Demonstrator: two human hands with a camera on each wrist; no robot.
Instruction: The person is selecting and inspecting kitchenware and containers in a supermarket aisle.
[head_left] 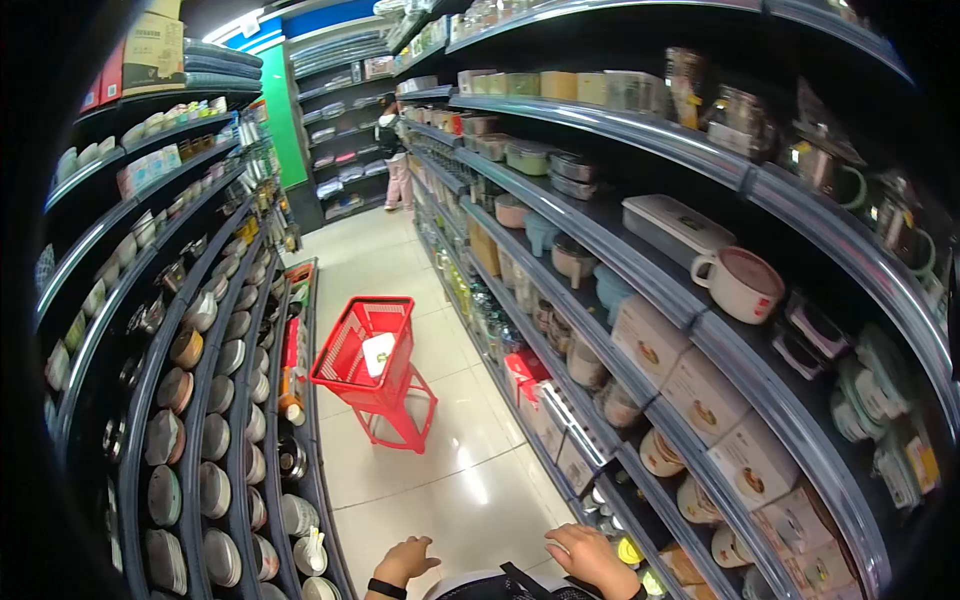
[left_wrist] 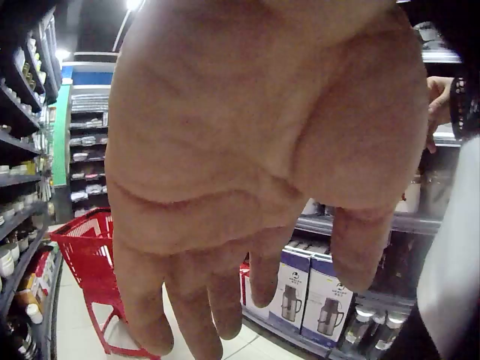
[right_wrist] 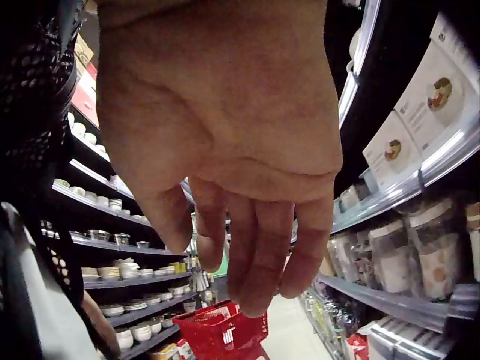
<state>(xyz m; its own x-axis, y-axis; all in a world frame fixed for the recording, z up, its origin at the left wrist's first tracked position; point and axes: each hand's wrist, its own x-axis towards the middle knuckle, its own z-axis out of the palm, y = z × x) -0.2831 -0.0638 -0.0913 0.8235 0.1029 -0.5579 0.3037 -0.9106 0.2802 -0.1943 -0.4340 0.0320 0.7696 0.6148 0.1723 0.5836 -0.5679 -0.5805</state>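
Both hands hang in front of the body with nothing in them. The left hand (head_left: 404,562) is at the bottom of the head view, its fingers loosely bent; its palm (left_wrist: 217,127) fills much of the left wrist view. To the right, the right hand (head_left: 592,558) has its fingers relaxed and slightly spread, also seen from the palm side (right_wrist: 225,112) in the right wrist view. A red basket (head_left: 338,368) on a red stand (head_left: 402,425) stands on the floor ahead, apart from both hands. A white item (head_left: 379,353) lies inside it.
Shelves of bowls (head_left: 215,490) line the left side. On the right, shelves carry boxes (head_left: 750,460), a lidded mug (head_left: 742,285) and food containers (head_left: 672,225). Another person (head_left: 394,160) stands at the far end of the tiled aisle (head_left: 450,390).
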